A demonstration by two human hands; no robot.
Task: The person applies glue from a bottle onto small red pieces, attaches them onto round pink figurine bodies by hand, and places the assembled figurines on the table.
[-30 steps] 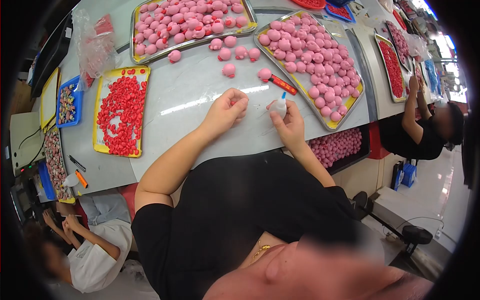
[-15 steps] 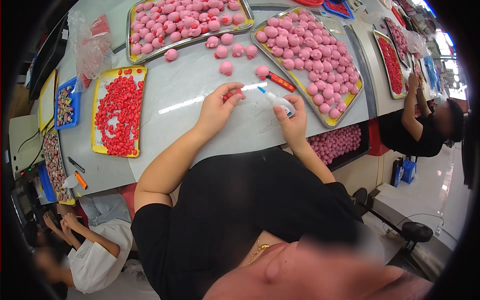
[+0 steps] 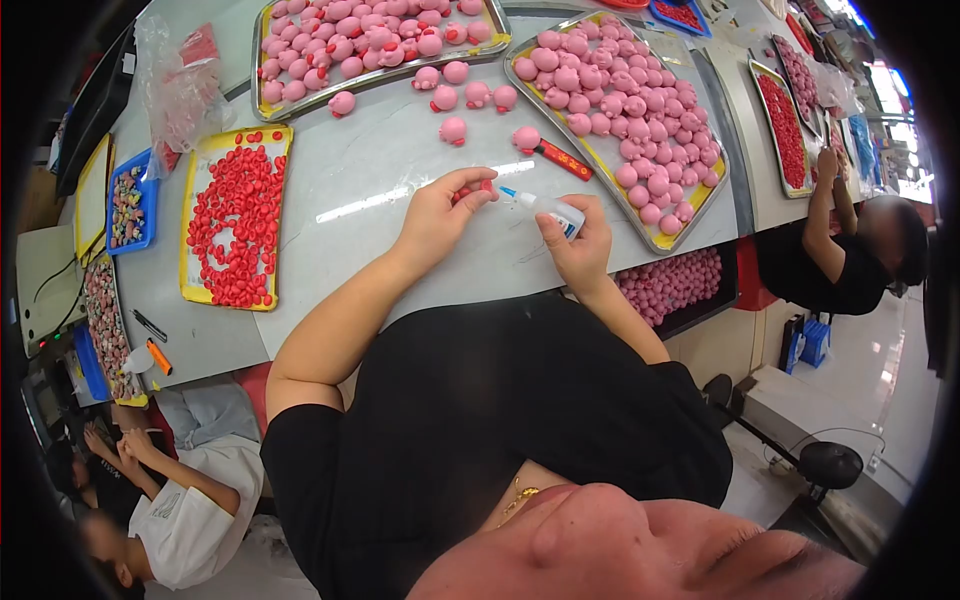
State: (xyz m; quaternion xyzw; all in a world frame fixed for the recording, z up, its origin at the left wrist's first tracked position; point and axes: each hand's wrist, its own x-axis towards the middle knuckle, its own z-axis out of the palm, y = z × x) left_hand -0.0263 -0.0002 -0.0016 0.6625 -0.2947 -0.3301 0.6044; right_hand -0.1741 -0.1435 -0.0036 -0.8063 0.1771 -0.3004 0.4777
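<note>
The dropper bottle [image 3: 562, 213] has swung leftward, gripped in the right hand [image 3: 583, 246], blue tip [image 3: 508, 192] just beside the red piece [image 3: 488, 186] the left hand [image 3: 437, 216] pinches!

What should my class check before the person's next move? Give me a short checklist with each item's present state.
1. Right hand grips the squeeze bottle: ok.
2. Blue nozzle points towards the red piece at the left hand's fingertips: ok.
3. Nozzle touches that piece: cannot tell; the contact is too small to see.
4. Liquid is coming out: cannot tell.
5. More red pieces lie ready in the yellow tray: ok.
6. All pink figures are in trays: not ok; several loose ones sit on the table.
</note>
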